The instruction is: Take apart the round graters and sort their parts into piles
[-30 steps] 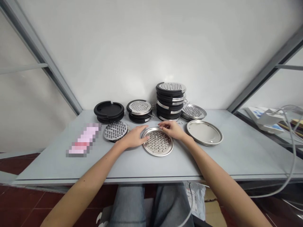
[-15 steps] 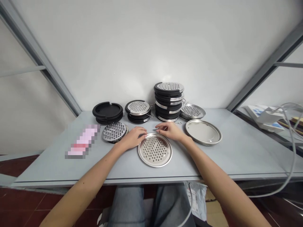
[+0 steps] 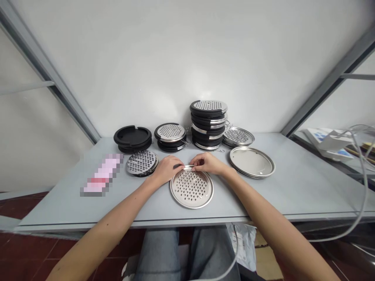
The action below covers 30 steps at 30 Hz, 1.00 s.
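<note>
Directly before me a round metal grater plate with a rolled rim rests on the table. At its far left rim my left hand is closed, fingertips on the edge; a small dark patch by its fingers cannot be made out. My right hand pinches the far rim, thumb over the metal. Left of the plate lies a small pile of perforated grating discs. On the right, shallow round metal trays are stacked.
Behind stand a black ring stack, a short stack of black-rimmed graters, a tall stack of them and more grater plates. A pixelated pink item lies left. A white cable hangs at right.
My right hand has come in from beyond the plate onto its far rim. The left fingers have moved slightly right along the edge. The plate has barely moved.
</note>
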Each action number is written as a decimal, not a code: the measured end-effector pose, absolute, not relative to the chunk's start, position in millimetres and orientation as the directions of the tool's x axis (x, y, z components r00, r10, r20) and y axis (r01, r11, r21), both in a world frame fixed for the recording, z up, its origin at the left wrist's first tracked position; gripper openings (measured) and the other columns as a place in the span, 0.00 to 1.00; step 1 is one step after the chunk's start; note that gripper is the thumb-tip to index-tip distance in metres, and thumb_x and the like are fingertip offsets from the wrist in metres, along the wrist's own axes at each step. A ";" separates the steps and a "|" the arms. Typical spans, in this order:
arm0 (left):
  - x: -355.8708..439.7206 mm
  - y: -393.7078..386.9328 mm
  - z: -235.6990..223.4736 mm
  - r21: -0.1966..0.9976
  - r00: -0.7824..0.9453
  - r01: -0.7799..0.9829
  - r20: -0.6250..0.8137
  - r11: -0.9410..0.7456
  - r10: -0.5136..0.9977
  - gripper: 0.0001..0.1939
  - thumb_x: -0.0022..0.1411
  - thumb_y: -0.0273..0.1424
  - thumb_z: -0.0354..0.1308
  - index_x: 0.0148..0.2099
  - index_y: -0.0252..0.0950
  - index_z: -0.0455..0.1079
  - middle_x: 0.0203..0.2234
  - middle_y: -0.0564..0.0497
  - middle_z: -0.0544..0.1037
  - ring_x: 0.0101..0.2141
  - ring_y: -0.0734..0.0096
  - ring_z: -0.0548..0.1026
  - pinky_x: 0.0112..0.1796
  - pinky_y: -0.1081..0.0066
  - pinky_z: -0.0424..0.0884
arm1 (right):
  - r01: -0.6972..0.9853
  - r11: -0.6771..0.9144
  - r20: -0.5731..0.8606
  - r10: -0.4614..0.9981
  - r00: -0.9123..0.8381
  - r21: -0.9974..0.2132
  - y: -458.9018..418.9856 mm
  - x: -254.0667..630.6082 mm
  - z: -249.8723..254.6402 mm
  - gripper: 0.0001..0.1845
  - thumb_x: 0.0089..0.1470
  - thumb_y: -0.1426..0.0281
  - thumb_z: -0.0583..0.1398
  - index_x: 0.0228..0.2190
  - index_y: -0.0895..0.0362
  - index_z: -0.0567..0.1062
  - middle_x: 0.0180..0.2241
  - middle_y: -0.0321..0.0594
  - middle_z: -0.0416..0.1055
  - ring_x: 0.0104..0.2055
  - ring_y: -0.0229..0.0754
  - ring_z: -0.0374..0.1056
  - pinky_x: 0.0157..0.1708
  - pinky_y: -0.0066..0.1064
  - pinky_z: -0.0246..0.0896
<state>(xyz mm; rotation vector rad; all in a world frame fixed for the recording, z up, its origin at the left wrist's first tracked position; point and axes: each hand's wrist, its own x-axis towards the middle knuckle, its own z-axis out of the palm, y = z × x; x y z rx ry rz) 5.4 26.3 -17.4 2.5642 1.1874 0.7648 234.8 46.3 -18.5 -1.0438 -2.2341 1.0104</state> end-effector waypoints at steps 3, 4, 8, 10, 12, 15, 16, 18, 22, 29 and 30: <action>4.9 26.8 -18.0 0.405 0.541 0.638 0.369 -0.655 0.756 0.07 0.61 0.32 0.58 0.37 0.38 0.77 0.34 0.50 0.80 0.39 0.65 0.74 0.42 0.68 0.68 | 0.461 0.457 0.104 0.787 -0.608 -0.761 46.0 234.9 -18.4 0.21 0.44 0.56 0.65 0.33 0.61 0.80 0.23 0.38 0.72 0.24 0.35 0.62 0.26 0.25 0.55; 4.7 26.9 -18.3 0.407 0.542 0.635 0.370 -0.656 0.754 0.07 0.61 0.32 0.58 0.37 0.38 0.77 0.34 0.50 0.80 0.39 0.65 0.74 0.42 0.68 0.68 | 0.466 0.468 0.109 0.784 -0.611 -0.751 45.6 234.8 -18.0 0.21 0.45 0.56 0.65 0.33 0.61 0.80 0.23 0.37 0.71 0.25 0.35 0.62 0.26 0.25 0.55; 4.3 27.6 -19.6 0.404 0.554 0.628 0.370 -0.666 0.746 0.08 0.62 0.33 0.57 0.37 0.37 0.77 0.34 0.50 0.80 0.39 0.65 0.74 0.43 0.68 0.68 | 0.484 0.502 0.113 0.768 -0.630 -0.717 42.5 233.6 -14.5 0.18 0.47 0.58 0.64 0.33 0.61 0.79 0.22 0.37 0.70 0.24 0.34 0.60 0.26 0.25 0.54; 4.1 27.8 -19.9 0.400 0.558 0.623 0.374 -0.672 0.740 0.09 0.62 0.33 0.57 0.37 0.37 0.77 0.34 0.50 0.80 0.39 0.65 0.74 0.43 0.67 0.67 | 0.500 0.522 0.115 0.762 -0.638 -0.691 40.6 233.1 -12.1 0.16 0.49 0.61 0.63 0.33 0.61 0.79 0.22 0.36 0.70 0.24 0.34 0.60 0.26 0.25 0.54; 3.9 27.9 -19.9 0.399 0.565 0.615 0.379 -0.680 0.733 0.09 0.62 0.33 0.56 0.37 0.37 0.77 0.34 0.50 0.80 0.39 0.65 0.74 0.43 0.67 0.67 | 0.513 0.551 0.130 0.754 -0.644 -0.658 39.0 232.7 -10.0 0.13 0.49 0.63 0.62 0.33 0.61 0.79 0.23 0.36 0.70 0.24 0.34 0.60 0.27 0.25 0.54; 3.5 27.9 -19.7 0.400 0.573 0.609 0.376 -0.685 0.728 0.09 0.63 0.33 0.56 0.37 0.37 0.77 0.34 0.50 0.80 0.39 0.65 0.74 0.43 0.66 0.68 | 0.522 0.588 0.154 0.742 -0.652 -0.618 38.0 232.8 -8.3 0.12 0.50 0.66 0.61 0.34 0.60 0.79 0.26 0.38 0.71 0.26 0.34 0.61 0.27 0.25 0.55; 3.5 27.9 -19.6 0.401 0.573 0.609 0.374 -0.684 0.730 0.09 0.63 0.33 0.56 0.37 0.37 0.77 0.34 0.50 0.80 0.39 0.65 0.74 0.43 0.67 0.68 | 0.526 0.596 0.159 0.739 -0.655 -0.607 38.0 232.9 -8.1 0.12 0.50 0.66 0.61 0.34 0.60 0.79 0.26 0.38 0.71 0.26 0.35 0.61 0.28 0.25 0.55; 3.3 28.1 -19.6 0.402 0.571 0.612 0.372 -0.681 0.732 0.09 0.62 0.33 0.56 0.37 0.38 0.77 0.34 0.49 0.80 0.39 0.65 0.74 0.43 0.67 0.68 | 0.534 0.612 0.165 0.733 -0.660 -0.583 38.1 233.1 -7.8 0.12 0.50 0.66 0.61 0.35 0.59 0.79 0.27 0.38 0.70 0.27 0.35 0.62 0.28 0.25 0.55; 2.7 28.6 -20.0 0.400 0.578 0.605 0.374 -0.689 0.725 0.09 0.62 0.32 0.56 0.38 0.37 0.77 0.35 0.49 0.80 0.40 0.65 0.74 0.44 0.67 0.68 | 0.561 0.654 0.176 0.716 -0.676 -0.508 36.6 232.9 -5.5 0.11 0.52 0.67 0.61 0.36 0.58 0.80 0.28 0.38 0.71 0.27 0.35 0.62 0.29 0.25 0.55; 3.0 28.7 -21.5 0.417 0.569 0.602 0.375 -0.682 0.732 0.08 0.62 0.32 0.57 0.38 0.37 0.77 0.35 0.50 0.80 0.40 0.65 0.74 0.45 0.67 0.68 | 0.612 0.739 0.192 0.669 -0.718 -0.282 27.8 231.7 -0.7 0.13 0.58 0.66 0.57 0.40 0.56 0.79 0.34 0.43 0.73 0.33 0.38 0.67 0.32 0.26 0.55; 3.2 28.9 -21.9 0.420 0.570 0.599 0.375 -0.682 0.732 0.08 0.62 0.32 0.57 0.38 0.37 0.77 0.35 0.50 0.80 0.40 0.65 0.74 0.45 0.67 0.68 | 0.615 0.749 0.197 0.660 -0.725 -0.249 27.0 231.8 -1.0 0.13 0.59 0.66 0.56 0.40 0.56 0.78 0.34 0.43 0.73 0.34 0.39 0.68 0.33 0.26 0.55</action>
